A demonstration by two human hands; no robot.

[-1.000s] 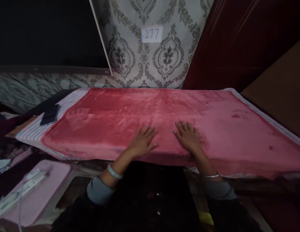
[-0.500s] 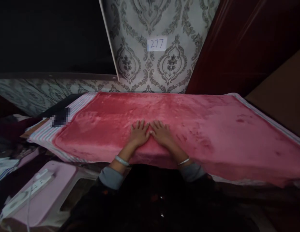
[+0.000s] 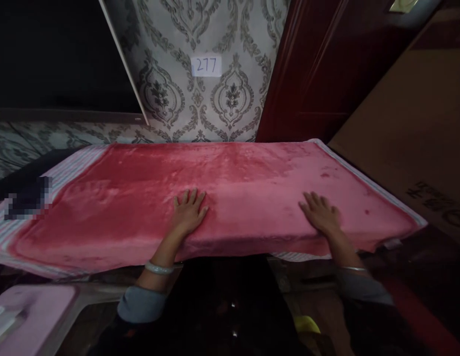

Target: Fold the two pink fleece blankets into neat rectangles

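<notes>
A plush pink-red blanket (image 3: 252, 207) lies spread over a table, its front edge hanging down a little. My left hand (image 3: 188, 211) rests flat on it left of the middle, fingers spread. Well apart to the right, my right hand (image 3: 321, 212) also presses flat on the blanket with its fingers out. Neither hand grips anything. The pile looks darker red on the left and lighter pink around the right hand. A striped cloth (image 3: 72, 168) shows from under the blanket at the left end.
A dark screen (image 3: 59, 59) stands at the back left before patterned wallpaper, where a paper marked 277 (image 3: 207, 65) is stuck. A cardboard box (image 3: 411, 133) flanks the right end. At lower left is a pink stool (image 3: 40, 306) with a power strip (image 3: 5, 324) on it.
My hands were side by side at the middle; the right hand has slid far to the right, leaving smoother, lighter pile. The view has turned right, showing more of the box.
</notes>
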